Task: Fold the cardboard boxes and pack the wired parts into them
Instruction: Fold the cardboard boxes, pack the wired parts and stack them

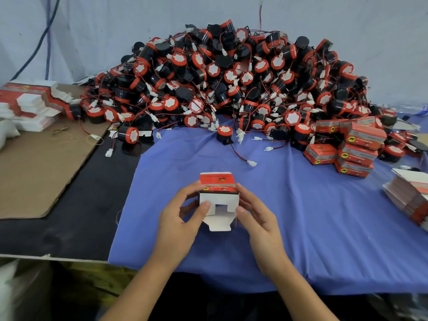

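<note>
A small red and white cardboard box (pixel 218 198) is held above the blue cloth (pixel 312 216) at the centre, its white end flaps facing me and partly folded. My left hand (pixel 183 216) grips its left side, thumb pressing on a white flap. My right hand (pixel 257 216) holds its right side with curled fingers. Behind lies a big heap of black and red wired parts (pixel 231 77) with white connectors. One loose wired part (pixel 224 135) sits alone on the cloth in front of the heap.
Several folded, closed boxes (pixel 354 147) are stacked at the right. Flat unfolded boxes lie in stacks at far left (pixel 30 103) and far right (pixel 410 195). A brown cardboard sheet (pixel 41 167) covers the left of the black table.
</note>
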The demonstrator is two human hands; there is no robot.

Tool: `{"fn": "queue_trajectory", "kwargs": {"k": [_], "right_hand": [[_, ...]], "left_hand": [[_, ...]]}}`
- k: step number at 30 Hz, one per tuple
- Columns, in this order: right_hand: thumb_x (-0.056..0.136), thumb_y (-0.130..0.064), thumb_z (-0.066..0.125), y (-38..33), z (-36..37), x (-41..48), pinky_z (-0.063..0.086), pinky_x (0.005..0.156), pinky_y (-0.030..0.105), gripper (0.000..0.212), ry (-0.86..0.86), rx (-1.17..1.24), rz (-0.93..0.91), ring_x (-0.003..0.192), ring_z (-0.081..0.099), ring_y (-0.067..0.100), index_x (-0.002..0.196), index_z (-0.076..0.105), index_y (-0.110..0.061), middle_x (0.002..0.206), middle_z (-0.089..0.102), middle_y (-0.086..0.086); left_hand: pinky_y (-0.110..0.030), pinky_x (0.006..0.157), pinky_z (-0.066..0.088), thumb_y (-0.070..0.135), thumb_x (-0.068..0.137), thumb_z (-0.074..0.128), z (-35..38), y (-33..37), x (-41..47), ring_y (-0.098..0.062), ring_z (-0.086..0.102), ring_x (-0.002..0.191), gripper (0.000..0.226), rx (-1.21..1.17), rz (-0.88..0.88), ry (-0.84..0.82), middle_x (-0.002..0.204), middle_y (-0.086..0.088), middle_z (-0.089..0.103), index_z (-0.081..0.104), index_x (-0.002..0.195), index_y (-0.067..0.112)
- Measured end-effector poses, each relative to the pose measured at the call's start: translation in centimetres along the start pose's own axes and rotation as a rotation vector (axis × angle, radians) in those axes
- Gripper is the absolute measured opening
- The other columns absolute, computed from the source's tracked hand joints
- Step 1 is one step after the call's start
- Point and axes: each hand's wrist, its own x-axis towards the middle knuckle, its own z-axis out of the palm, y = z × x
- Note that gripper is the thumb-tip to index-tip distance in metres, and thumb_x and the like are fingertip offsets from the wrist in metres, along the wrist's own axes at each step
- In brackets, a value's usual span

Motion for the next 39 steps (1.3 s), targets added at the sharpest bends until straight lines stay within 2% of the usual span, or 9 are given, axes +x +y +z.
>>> {"fn": "queue_trajectory", "kwargs": {"k": [3,8,12,15,19,23,30,35,39], "right_hand": [[0.098,-0.017,0.068,-0.3,0.3,-0.1,0.055,0.086,0.019,0.039,0.054,-0.024,-0.068,0.121,0.064,0.009,0.126,0.067,-0.044,0.127,0.071,-0.009],[0.091,-0.019,0.078,0.2,0.3,-0.3,0.058,0.073,0.025,0.037,0.22,-0.055,-0.042,0.107,0.069,0.011,0.11,0.057,-0.043,0.109,0.074,-0.007],[0.094,-0.023,0.072,0.2,0.7,-0.5,0.056,0.071,0.03,0.016,0.15,-0.15,-0.099,0.102,0.069,0.012,0.09,0.063,-0.035,0.114,0.072,-0.01],[0.095,-0.037,0.059,-0.1,0.9,-0.7,0.059,0.079,0.03,0.011,0.064,-0.207,-0.09,0.106,0.068,0.007,0.097,0.07,-0.036,0.128,0.068,-0.014],[0.084,-0.005,0.06,0.0,0.9,-0.9,0.054,0.088,0.019,0.034,-0.033,-0.219,-0.104,0.114,0.065,0.001,0.108,0.073,-0.026,0.144,0.06,-0.014],[0.088,-0.005,0.078,0.2,0.6,-0.8,0.055,0.086,0.021,0.022,0.046,-0.122,-0.06,0.108,0.071,0.01,0.103,0.069,-0.019,0.129,0.069,-0.012],[0.088,0.003,0.076,-0.2,-0.2,-0.1,0.054,0.088,0.019,0.054,0.08,-0.004,-0.022,0.12,0.064,0.01,0.128,0.062,-0.031,0.121,0.071,-0.008],[0.086,-0.004,0.077,-0.3,-0.4,-0.2,0.058,0.092,0.032,0.043,0.037,0.008,-0.009,0.115,0.066,0.019,0.121,0.063,-0.024,0.119,0.071,0.003],[0.088,0.004,0.073,-0.1,-0.4,-0.3,0.057,0.086,0.03,0.039,0.028,0.0,-0.008,0.112,0.064,0.018,0.116,0.062,-0.021,0.116,0.068,0.007]], "left_hand": [[-0.025,0.098,0.055,0.009,0.092,0.075,0.0,0.0,0.0,-0.013,0.065,0.122,0.037,-0.018,-0.009,-0.022,0.129,0.007,0.069,0.069,0.125,0.025],[-0.023,0.094,0.056,0.015,0.086,0.081,0.0,0.2,-0.3,-0.015,0.067,0.118,0.042,-0.023,-0.021,-0.1,0.128,0.007,0.07,0.07,0.122,0.036],[-0.021,0.086,0.057,0.016,0.088,0.081,-0.1,0.1,-0.2,-0.009,0.069,0.113,0.039,-0.011,-0.039,-0.015,0.123,0.01,0.071,0.07,0.12,0.037],[-0.018,0.083,0.056,0.019,0.09,0.079,-0.3,0.0,-0.1,-0.006,0.07,0.11,0.037,-0.046,-0.07,0.079,0.12,0.012,0.072,0.07,0.119,0.04],[-0.019,0.083,0.057,0.02,0.089,0.079,-0.4,0.0,0.0,-0.008,0.069,0.111,0.037,-0.06,-0.068,0.092,0.119,0.012,0.073,0.07,0.119,0.041],[-0.019,0.085,0.057,0.025,0.088,0.079,-0.3,0.3,0.1,-0.011,0.068,0.115,0.038,-0.045,-0.04,0.035,0.123,0.01,0.071,0.07,0.122,0.038],[-0.025,0.097,0.055,0.035,0.085,0.078,0.2,0.5,-0.2,-0.014,0.06,0.13,0.042,0.031,0.037,-0.094,0.14,0.008,0.063,0.069,0.126,0.026],[-0.033,0.088,0.061,0.021,0.086,0.082,0.2,0.3,-0.3,-0.021,0.065,0.118,0.035,0.172,0.109,-0.085,0.125,0.007,0.064,0.065,0.116,0.028],[-0.032,0.082,0.062,0.02,0.082,0.081,0.2,0.4,-0.4,-0.022,0.063,0.118,0.032,0.152,0.107,-0.092,0.117,0.007,0.062,0.064,0.108,0.025]]}}
